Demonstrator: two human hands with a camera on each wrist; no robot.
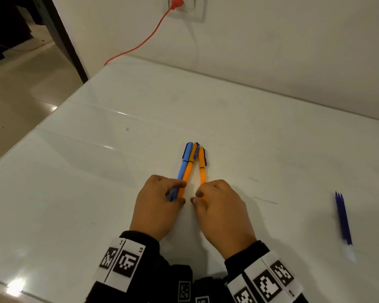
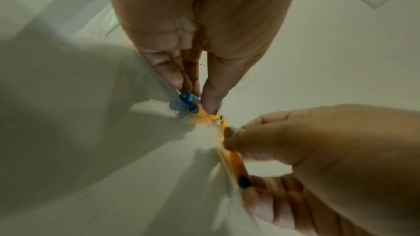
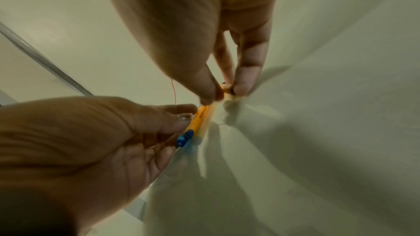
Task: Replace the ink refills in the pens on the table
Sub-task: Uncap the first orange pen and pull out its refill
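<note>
Left hand (image 1: 157, 206) pinches a blue pen (image 1: 182, 171) and an orange pen (image 1: 187, 169) together, mid-table (image 1: 96, 171), toward the near edge. Right hand (image 1: 221, 208) pinches a second orange pen (image 1: 202, 167) just beside them. Blue refills (image 1: 342, 217) lie near the right edge.

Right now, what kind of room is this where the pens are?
Probably an ordinary indoor room at home or in an office, though I can't be sure. A glossy white table stands against a plain cream wall, a red cord runs to a white wall socket, and a pale tiled floor lies beside it.
</note>
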